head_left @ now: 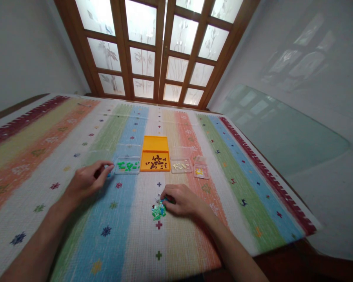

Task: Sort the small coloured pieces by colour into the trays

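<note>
My left hand [88, 178] is over a clear box on the left, thumb and fingertips pressed together at its edge. Blue pieces [108, 172] show just under those fingers; whatever the pinch holds is hidden. At the centre front, a small pile of mostly green pieces [158, 212], with a few blue and dark ones, lies on the cloth. My right hand [179, 199] reaches into the pile's right side, its fingers closed together. A bit of blue shows near those fingertips, but I cannot make out what is between them.
Behind the pile stand open boxes in a row: a clear box of green pieces [117, 170], an orange box [155, 144] of dark brown pieces, a clear box of cream pieces [181, 171] and a smaller box with yellow pieces [206, 176]. A striped tablecloth [144, 243] covers the table.
</note>
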